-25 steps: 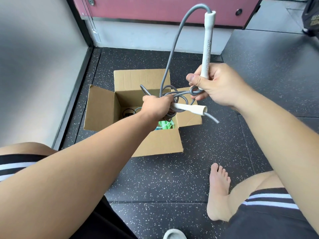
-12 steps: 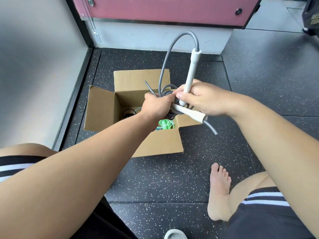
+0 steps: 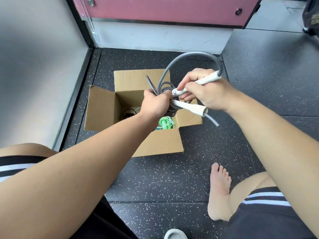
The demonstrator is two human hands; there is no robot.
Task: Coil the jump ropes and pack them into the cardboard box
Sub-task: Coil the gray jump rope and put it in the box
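Observation:
My left hand (image 3: 156, 104) grips a bundle of coiled grey jump rope (image 3: 168, 100) above the open cardboard box (image 3: 160, 144). One white handle (image 3: 189, 107) sticks out to the right of that fist. My right hand (image 3: 205, 91) holds the second white handle (image 3: 203, 81), tilted low, its butt end close to the coil. A grey loop arcs up from that handle and back to the bundle. Inside the box lie a green jump rope (image 3: 164, 123) and a dark one (image 3: 128, 113), partly hidden by my left arm.
The box stands on speckled black rubber floor (image 3: 172, 178) near a grey wall on the left and a pink cabinet (image 3: 164, 9) behind. My bare right foot (image 3: 218, 192) rests on the floor to the right. A pale slipper (image 3: 175, 234) peeks in at the bottom edge.
My right hand has brought the upright white handle down and tipped it sideways toward the coil. The tall grey loop has shrunk to a low arc. The left hand has kept its grip.

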